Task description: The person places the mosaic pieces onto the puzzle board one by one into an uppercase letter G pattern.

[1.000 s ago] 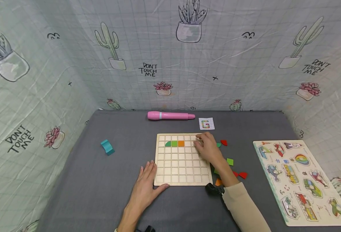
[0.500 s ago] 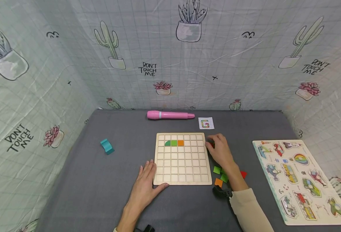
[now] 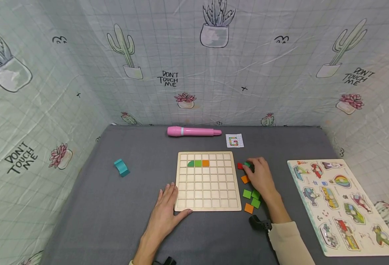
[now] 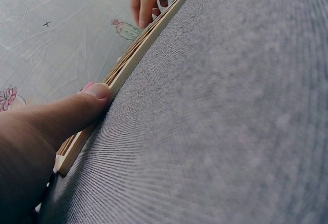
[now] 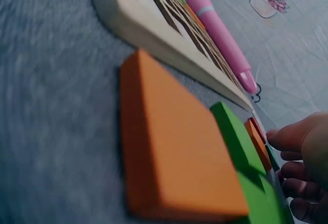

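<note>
Left hand (image 3: 162, 209) at a gridded board (image 3: 207, 186), right hand (image 3: 261, 176) beside loose pieces (image 3: 247, 194).
The left fingers lie straight at the board's left edge, thumb spread onto the near edge. A rounded green piece (image 3: 191, 163), a green square (image 3: 198, 163) and an orange square (image 3: 205, 163) sit side by side in one board row. Beyond the right edge, the right fingers and thumb bend over a red piece (image 3: 239, 166) and a green piece (image 3: 247, 163); whether they pinch either cannot be told.

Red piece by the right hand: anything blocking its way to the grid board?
Nothing visible: only grey cloth separates the red piece from the grid board. The nearest loose orange tile lies off that line.
</note>
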A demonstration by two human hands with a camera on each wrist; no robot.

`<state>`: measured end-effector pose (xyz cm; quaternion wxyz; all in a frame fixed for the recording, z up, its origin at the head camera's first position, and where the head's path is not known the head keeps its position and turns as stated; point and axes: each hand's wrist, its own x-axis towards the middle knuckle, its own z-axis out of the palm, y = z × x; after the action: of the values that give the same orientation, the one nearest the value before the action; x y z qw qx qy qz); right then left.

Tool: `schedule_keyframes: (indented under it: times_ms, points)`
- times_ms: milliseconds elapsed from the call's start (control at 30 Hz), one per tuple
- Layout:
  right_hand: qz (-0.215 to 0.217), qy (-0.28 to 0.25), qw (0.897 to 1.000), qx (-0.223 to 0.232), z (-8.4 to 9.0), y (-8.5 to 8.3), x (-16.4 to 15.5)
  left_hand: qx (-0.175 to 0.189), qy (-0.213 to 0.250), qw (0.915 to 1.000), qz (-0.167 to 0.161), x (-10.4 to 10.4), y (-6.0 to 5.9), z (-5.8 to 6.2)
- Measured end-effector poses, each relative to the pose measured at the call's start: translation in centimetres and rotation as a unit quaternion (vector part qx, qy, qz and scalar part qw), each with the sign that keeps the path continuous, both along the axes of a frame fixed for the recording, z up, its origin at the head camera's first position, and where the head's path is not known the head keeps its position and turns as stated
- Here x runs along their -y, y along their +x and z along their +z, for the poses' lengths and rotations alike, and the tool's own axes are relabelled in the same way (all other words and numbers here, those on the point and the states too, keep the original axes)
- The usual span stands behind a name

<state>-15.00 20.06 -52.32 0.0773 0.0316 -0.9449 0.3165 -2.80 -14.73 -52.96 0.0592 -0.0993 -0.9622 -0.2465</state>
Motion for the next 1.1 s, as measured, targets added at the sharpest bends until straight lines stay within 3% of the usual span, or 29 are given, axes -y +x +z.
schedule_keyframes:
  times_ms: [733, 1100]
  points:
    - [0.000, 0.000, 1.000, 0.026, -0.1, -0.1, -0.9, -0.005, -0.005, 1.0000, -0.001, 0.0, 0.0, -0.2]
    - [0.023, -0.018, 1.000, -0.009, -0.1, -0.1, -1.3, -0.004, -0.002, 1.0000, -0.003, 0.1, -0.1, -0.1]
